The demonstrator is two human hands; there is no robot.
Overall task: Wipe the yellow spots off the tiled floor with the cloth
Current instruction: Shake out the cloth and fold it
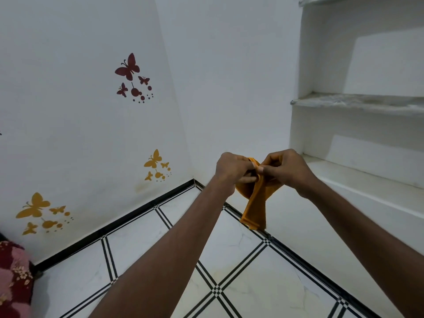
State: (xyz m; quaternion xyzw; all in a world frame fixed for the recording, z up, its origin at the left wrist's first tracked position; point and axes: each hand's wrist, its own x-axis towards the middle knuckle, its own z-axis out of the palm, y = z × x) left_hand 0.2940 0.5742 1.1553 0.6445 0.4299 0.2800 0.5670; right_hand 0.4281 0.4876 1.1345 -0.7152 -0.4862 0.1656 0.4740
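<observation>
An orange cloth (255, 207) hangs in the air in front of me, folded into a long strip whose lower end dangles above the floor. My left hand (231, 167) and my right hand (284, 167) both pinch its top edge, fingertips close together. The white tiled floor (142, 235) with black double lines lies below. No yellow spots show on the tiles in view; my forearms hide part of the floor.
The white walls meet in a corner (193, 179) with a black skirting line. Butterfly stickers (34, 208) decorate the left wall. Built-in white shelves (358, 104) fill the right side. A maroon and pink cushion (12, 276) sits at the lower left.
</observation>
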